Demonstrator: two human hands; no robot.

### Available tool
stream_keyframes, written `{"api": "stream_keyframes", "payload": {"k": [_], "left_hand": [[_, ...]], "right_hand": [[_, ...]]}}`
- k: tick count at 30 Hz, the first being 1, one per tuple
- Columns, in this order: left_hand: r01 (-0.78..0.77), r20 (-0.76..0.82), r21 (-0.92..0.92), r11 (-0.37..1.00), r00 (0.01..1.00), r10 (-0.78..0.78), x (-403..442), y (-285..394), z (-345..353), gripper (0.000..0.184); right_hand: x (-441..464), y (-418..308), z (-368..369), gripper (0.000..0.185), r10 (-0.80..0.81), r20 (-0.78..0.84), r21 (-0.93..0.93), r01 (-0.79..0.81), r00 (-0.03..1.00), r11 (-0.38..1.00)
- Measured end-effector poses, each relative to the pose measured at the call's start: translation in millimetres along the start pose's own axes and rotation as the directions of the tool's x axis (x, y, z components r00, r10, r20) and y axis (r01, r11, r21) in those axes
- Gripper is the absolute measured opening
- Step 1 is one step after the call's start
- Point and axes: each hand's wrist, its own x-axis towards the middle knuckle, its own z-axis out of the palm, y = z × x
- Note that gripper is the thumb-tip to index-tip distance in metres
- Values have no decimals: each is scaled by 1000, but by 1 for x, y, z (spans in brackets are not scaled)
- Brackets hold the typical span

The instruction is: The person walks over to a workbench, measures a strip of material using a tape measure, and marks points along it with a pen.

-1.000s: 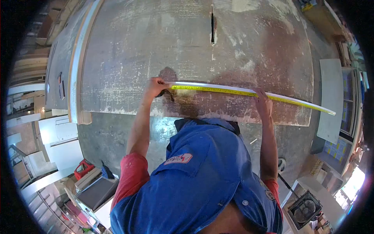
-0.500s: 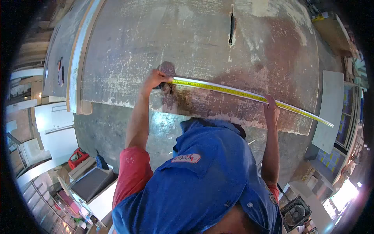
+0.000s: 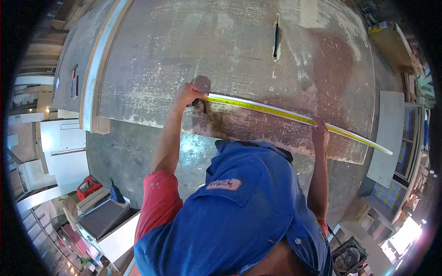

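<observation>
- Far left, a pale rail (image 3: 95,69) edged in wood runs up the side of the desk (image 3: 221,50), whose worn, scuffed top fills the middle of the view.
- Moving right, here's the left hand (image 3: 188,95), above the desk's near part, its fingers curled and pinching at the left end of a white strip (image 3: 230,97) and a yellow tape blade (image 3: 258,106); something dark shows under the palm, too hidden to make out.
- Now the blade itself: it lies right along the near side of the strip, the two sharing one long axis across the person's front, over the desk's near half. That axis slants, left end farther from the body, right end nearer, with a slight bow.
- Beyond it, up the desk, a narrow dark slot (image 3: 277,39) points away from the person.
- On to the right hand (image 3: 321,133), its fingers bent over strip and blade, pinching them by the look of it; the thumb's exact grip I can't tell.
- Far right, the strip's tip points out past the desk's edge, towards a pale panel (image 3: 389,119).
</observation>
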Motion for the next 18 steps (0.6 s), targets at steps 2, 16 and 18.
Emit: {"api": "stream_keyframes", "payload": {"k": [2,16,18], "left_hand": [[-5,-2,25,1000,1000,5,2,-3,1,36],[-68,140,19,998,988,65,14,-17,2,37],[-29,150,38,999,988,23,8,-6,-3,37]], "right_hand": [[0,-1,0,44,-3,-11,24,4,1000,1000],[-15,6,10,43,102,-51,193,-90,993,977],[-15,3,9,42,151,-65,221,-133,986,966]]}}
